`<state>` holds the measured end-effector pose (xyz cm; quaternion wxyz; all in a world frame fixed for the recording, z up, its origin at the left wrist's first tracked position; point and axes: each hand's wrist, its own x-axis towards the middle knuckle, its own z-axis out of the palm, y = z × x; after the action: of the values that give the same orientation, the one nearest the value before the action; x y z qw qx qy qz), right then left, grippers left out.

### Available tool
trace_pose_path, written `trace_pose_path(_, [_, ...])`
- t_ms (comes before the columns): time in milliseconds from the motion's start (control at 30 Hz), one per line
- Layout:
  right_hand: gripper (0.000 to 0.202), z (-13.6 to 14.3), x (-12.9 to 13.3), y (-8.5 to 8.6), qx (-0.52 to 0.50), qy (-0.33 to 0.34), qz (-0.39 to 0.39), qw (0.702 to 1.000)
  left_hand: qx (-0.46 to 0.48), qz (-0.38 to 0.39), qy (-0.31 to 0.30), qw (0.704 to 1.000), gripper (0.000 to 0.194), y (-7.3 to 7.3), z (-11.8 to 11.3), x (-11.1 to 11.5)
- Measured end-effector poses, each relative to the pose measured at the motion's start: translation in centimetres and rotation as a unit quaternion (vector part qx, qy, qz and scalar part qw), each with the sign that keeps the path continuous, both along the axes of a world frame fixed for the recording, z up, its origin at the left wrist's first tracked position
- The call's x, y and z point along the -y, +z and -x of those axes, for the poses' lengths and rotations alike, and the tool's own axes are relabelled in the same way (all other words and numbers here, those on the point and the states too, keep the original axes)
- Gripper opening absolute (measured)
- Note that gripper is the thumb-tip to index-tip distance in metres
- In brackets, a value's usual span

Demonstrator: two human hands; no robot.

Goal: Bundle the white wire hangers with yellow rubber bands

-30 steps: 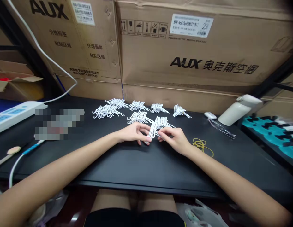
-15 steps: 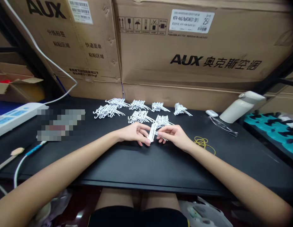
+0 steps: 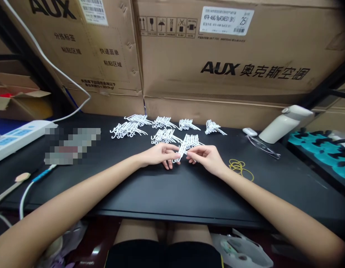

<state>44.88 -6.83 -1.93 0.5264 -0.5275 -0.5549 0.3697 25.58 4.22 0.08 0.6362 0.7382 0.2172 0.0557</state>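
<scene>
Between my hands, just above the black table, is a small bunch of white hooks (image 3: 182,149) with bent ends. My left hand (image 3: 160,153) pinches the bunch from the left, thumb and fingers closed on it. My right hand (image 3: 205,158) grips it from the right with thumb and fingertips together; some fingers are hidden. Right behind the bunch lies a pile of white hooks (image 3: 192,140). More piles of the same white hooks lie beyond: one pile (image 3: 164,136) behind my left hand, a larger one (image 3: 127,129) farther left, and one (image 3: 214,127) at the right.
Yellow rubber bands (image 3: 237,166) lie right of my right forearm. A white bottle (image 3: 281,124), glasses (image 3: 263,146) and a small white case (image 3: 250,132) stand or lie at the right, near a teal tray (image 3: 317,149). A power strip (image 3: 23,136) is at the left. Cardboard boxes (image 3: 217,85) wall the back.
The bunch of hooks between my hands has tilted and moved slightly up toward the pile behind it. My left thumb has shifted up along the bunch.
</scene>
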Motion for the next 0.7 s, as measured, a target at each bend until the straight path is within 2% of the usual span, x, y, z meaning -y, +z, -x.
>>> trace_pose_path(267, [0.024,-0.10,0.13,-0.64,0.036,0.046,0.005,0.998,-0.001,0.007,0.001,1.000,0.057,0.13,0.01,0.07])
trace_pose_path(500, [0.018,-0.11,0.43,-0.44,0.169,0.012,-0.065,0.983,0.003,0.015,-0.010,1.000,0.066,-0.29,0.09,-0.06])
trace_pose_path(700, [0.018,0.02,0.38,-0.40,0.155,0.000,-0.049,0.987,-0.004,0.019,-0.015,1.000,0.068,0.04,0.08,0.04])
